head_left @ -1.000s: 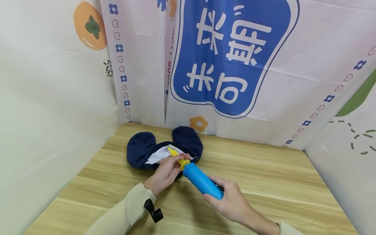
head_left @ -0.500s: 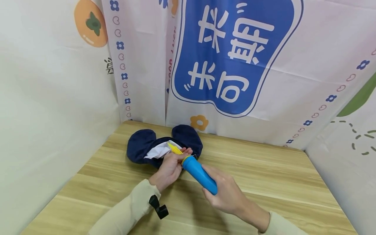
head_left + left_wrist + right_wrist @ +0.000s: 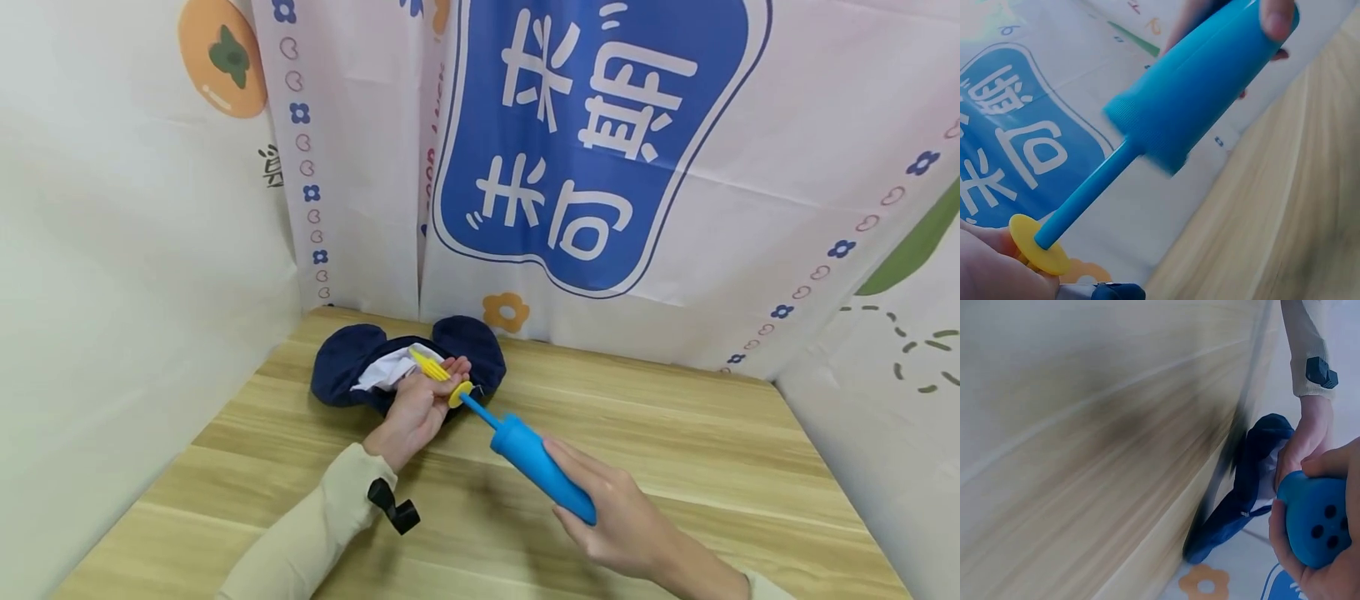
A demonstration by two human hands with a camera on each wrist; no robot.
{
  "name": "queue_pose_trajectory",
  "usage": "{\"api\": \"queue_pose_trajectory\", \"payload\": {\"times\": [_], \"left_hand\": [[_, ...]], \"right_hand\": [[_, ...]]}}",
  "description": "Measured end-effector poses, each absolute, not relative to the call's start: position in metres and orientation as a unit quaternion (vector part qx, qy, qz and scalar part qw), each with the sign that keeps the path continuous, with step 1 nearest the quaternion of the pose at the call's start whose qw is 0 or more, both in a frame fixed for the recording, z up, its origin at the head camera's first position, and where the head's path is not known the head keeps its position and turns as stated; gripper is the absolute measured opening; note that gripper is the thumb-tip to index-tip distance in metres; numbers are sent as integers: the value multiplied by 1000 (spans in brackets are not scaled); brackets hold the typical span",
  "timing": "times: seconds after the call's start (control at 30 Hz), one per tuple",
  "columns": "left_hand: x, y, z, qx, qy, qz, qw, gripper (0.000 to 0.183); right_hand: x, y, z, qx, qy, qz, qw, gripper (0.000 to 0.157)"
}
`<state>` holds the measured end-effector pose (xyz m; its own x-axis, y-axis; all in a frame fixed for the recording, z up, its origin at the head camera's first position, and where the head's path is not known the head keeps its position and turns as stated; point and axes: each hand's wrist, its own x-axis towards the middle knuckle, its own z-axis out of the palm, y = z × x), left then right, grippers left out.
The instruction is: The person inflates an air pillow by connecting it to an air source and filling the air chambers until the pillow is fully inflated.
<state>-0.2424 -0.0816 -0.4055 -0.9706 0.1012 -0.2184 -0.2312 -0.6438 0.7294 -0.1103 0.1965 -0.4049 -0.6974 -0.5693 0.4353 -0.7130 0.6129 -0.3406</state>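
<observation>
A hand pump with a blue barrel and a yellow nozzle slants between my hands. My left hand grips the nozzle end just ahead of its yellow disc. Round the barrel's rear curl the fingers of my right hand. A thin blue rod shows between disc and barrel. Beyond the left hand lies a navy fabric piece with two rounded lobes. Its opening shows white material, and the nozzle tip points over it. Whether the tip enters anything, I cannot tell.
The wood-grain table meets a printed cloth backdrop behind the navy piece. A white wall stands on the left, another covering on the right. A black strap hangs from the left sleeve.
The barrel slid forward against the disc, then my right hand drew it back toward the lower right, baring the rod. My left hand and the navy piece shifted slightly left.
</observation>
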Motion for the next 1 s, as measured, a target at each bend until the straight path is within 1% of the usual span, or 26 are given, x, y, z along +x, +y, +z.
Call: {"api": "queue_pose_trajectory", "payload": {"times": [0.1, 0.23, 0.37, 0.5, 0.77, 1.0], "left_hand": [[-245, -86, -404, -79, 419, 900, 94, 52], [-247, -90, -401, -92, 415, 901, 88, 45], [-247, -86, -401, -107, 399, 908, 69, 41], [-240, -73, -407, -126, 401, 906, 52, 44], [-220, -67, -421, -140, 429, 891, 38, 44], [-212, -67, -427, -121, 430, 893, 55, 45]], "right_hand": [[-102, 207, -403, 369, -886, 238, 147, 90], [-91, 217, -398, 375, -889, 212, 158, 93], [-86, 217, -396, 388, -881, 188, 195, 90], [-89, 210, -399, 386, -877, 175, 227, 85], [-108, 169, -410, 351, -891, 202, 204, 74], [-122, 145, -409, 346, -897, 175, 212, 69]]}}
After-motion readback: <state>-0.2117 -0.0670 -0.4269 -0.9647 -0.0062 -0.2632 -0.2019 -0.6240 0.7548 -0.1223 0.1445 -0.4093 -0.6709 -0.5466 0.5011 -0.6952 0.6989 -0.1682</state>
